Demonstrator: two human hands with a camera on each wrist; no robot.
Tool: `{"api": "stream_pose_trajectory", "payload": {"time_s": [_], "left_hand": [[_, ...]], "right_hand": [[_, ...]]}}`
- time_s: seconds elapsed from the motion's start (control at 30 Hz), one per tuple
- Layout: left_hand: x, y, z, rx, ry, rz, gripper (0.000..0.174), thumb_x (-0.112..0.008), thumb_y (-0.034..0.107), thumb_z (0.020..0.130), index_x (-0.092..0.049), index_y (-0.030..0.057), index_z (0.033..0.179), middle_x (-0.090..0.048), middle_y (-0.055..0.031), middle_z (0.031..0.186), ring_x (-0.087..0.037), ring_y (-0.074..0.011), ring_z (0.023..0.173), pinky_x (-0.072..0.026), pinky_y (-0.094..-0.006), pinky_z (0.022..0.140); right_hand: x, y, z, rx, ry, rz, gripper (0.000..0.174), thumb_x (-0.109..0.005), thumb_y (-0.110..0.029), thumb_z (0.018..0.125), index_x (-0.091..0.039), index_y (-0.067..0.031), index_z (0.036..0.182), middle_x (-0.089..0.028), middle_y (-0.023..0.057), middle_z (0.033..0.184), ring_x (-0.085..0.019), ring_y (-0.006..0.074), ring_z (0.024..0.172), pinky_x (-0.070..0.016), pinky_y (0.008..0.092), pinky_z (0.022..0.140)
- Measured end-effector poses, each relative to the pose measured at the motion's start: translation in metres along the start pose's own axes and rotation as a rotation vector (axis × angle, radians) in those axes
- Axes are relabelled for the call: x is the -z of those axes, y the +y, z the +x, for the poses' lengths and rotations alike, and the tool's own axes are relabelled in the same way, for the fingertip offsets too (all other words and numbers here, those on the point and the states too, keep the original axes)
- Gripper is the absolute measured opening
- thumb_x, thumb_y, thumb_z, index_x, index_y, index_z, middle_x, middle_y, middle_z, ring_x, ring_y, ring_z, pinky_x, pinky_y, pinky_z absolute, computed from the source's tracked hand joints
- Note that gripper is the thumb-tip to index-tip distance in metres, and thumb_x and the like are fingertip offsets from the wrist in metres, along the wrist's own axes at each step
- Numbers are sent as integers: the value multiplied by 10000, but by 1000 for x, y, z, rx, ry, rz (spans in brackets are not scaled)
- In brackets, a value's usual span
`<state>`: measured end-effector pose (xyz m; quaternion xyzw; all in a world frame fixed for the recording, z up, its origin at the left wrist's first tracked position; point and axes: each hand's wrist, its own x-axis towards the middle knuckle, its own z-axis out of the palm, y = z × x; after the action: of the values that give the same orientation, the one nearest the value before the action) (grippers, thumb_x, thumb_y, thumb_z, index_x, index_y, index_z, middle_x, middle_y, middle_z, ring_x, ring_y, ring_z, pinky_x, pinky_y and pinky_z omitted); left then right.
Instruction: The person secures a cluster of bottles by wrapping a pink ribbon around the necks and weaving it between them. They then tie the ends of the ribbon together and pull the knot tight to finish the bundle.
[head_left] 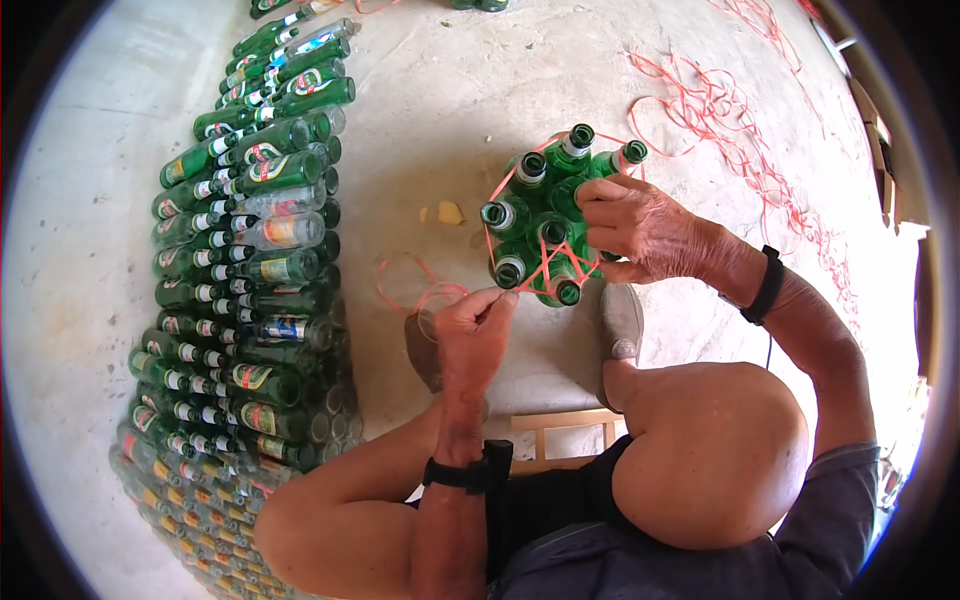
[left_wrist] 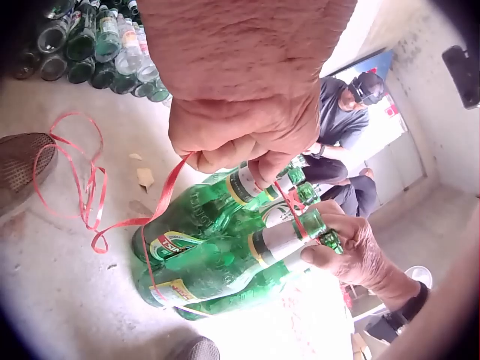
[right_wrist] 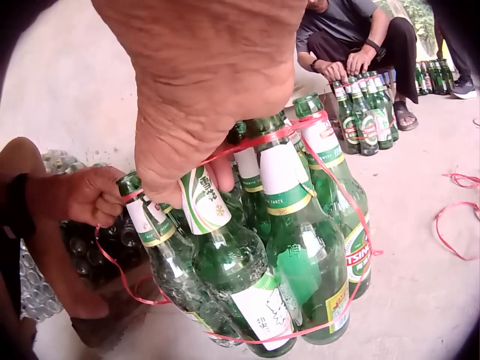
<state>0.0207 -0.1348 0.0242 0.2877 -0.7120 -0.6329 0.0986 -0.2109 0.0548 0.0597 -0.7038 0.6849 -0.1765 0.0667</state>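
A cluster of several green glass bottles [head_left: 552, 232] stands upright on the floor, red plastic strap [head_left: 545, 262] crossing among its necks. A lower loop of strap [right_wrist: 315, 328] runs round the bodies in the right wrist view. My left hand [head_left: 470, 335] pinches the strap beside the near-left bottle neck; its loose tail [left_wrist: 124, 223] hangs down in the left wrist view. My right hand [head_left: 645, 230] is over the right side of the cluster, its fingers curled round a bottle neck [right_wrist: 202, 199]. Its fingertips are partly hidden in the head view.
Rows of stacked bottles [head_left: 285, 230] lie along the left. Tangled red strap [head_left: 720, 120] is spread on the floor at upper right. My shoes [head_left: 622, 320] are just below the cluster. Another person [right_wrist: 352, 37] sits behind a second group of bottles [right_wrist: 366, 112].
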Motion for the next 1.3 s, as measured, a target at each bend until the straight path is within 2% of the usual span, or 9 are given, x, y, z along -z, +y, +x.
{"api": "stream_pose_trajectory", "payload": {"time_s": [0.2, 0.27, 0.6, 0.67, 0.8, 0.83, 0.93, 1.07, 1.3], "left_hand": [[-3, 0, -7, 154, -60, -45, 134, -751, 57, 963, -772, -75, 978, -543, 80, 673, -441, -10, 625, -347, -234, 528], [-7, -4, -13, 180, -60, -79, 135, -753, 61, 962, -769, -73, 965, -534, 82, 665, -436, -10, 620, -343, -235, 525], [-36, 9, -40, 108, -42, 37, 141, -759, 65, 956, -764, -75, 950, -545, 75, 657, -449, -7, 623, -361, -233, 532], [-41, 11, -44, 94, -31, 57, 124, -760, 62, 959, -774, -60, 940, -545, 89, 675, -446, -4, 626, -351, -226, 533], [-46, 10, -45, 102, -24, 39, 145, -758, 64, 953, -762, -81, 958, -597, 40, 645, -487, -11, 625, -403, -232, 547], [-47, 10, -47, 88, -17, 51, 145, -757, 64, 952, -763, -81, 957, -608, 33, 646, -496, -12, 626, -411, -232, 550], [-49, 14, -48, 40, -3, 112, 138, -758, 59, 939, -761, -79, 945, -635, 4, 645, -525, -18, 623, -435, -240, 555], [-48, 14, -47, -68, 15, 193, 115, -755, 51, 916, -757, -64, 916, -634, -41, 620, -546, -37, 601, -454, -264, 546], [-45, 28, -39, -232, -65, 396, 74, -717, 59, 887, -761, -1, 891, -667, -161, 657, -662, -245, 541, -510, -349, 552]], "right_hand": [[6, 14, 2, 116, -58, 7, 270, -767, -218, 712, -564, -45, 753, -605, 147, 929, -627, 345, 1108, -538, 480, 916], [7, 17, 3, 153, -37, -17, 289, -782, -235, 685, -565, -52, 743, -595, 120, 897, -622, 318, 1076, -541, 449, 874], [18, 29, -7, 245, -99, 0, 254, -783, -221, 636, -623, -43, 723, -631, 111, 867, -642, 296, 1045, -550, 434, 888], [19, 28, -10, 231, -101, 5, 240, -778, -206, 634, -627, -42, 724, -630, 107, 867, -638, 290, 1069, -549, 432, 916], [14, 18, -16, 153, -71, -12, 219, -773, -178, 628, -631, -41, 724, -628, 99, 858, -625, 277, 1106, -544, 428, 956], [16, 13, -17, 129, -94, -48, 213, -773, -179, 624, -641, -52, 732, -640, 93, 912, -620, 271, 1196, -537, 433, 1013], [11, 0, -24, 50, 32, -94, 200, -769, -119, 650, -636, -56, 786, -644, 99, 1033, -593, 301, 1315, -500, 503, 1131], [3, -14, -31, -66, 114, -121, 196, -780, -96, 675, -676, -47, 834, -642, 91, 1154, -554, 316, 1390, -460, 532, 1188], [-5, -19, -32, -88, 204, -123, 149, -759, -81, 711, -677, -31, 826, -646, 86, 1155, -542, 328, 1401, -476, 517, 1175]]}}
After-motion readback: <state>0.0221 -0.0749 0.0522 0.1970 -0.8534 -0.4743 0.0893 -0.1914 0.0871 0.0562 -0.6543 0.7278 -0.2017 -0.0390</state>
